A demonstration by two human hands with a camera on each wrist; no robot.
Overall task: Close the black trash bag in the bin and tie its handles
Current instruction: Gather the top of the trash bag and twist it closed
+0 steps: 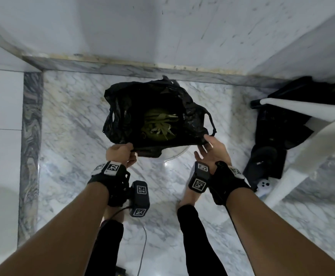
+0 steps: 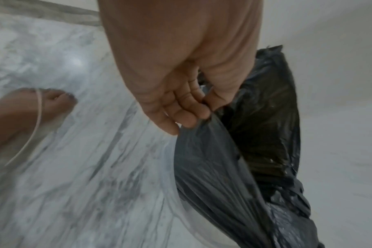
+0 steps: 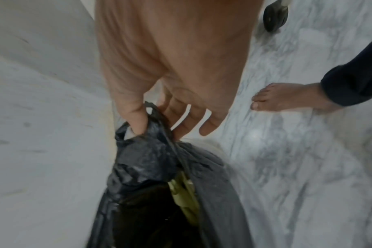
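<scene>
Left hand (image 1: 120, 154) pinching the crinkled black plastic trash bag (image 1: 128, 116) at its near rim. Right hand (image 3: 159, 107) likewise, thumb and forefinger only. Mouth open, showing green leaves (image 1: 160, 124).

One black trash bag (image 1: 130, 108) sits open in one pale bin (image 1: 172, 154), its mouth unclosed. Two hands hold the bag's near rim: the left hand (image 1: 120, 154) and the right hand (image 1: 212, 150). Right of the bag, one white chair (image 1: 306, 136) stands by one black backpack (image 1: 278, 120). Two bare feet show below the bag.
</scene>
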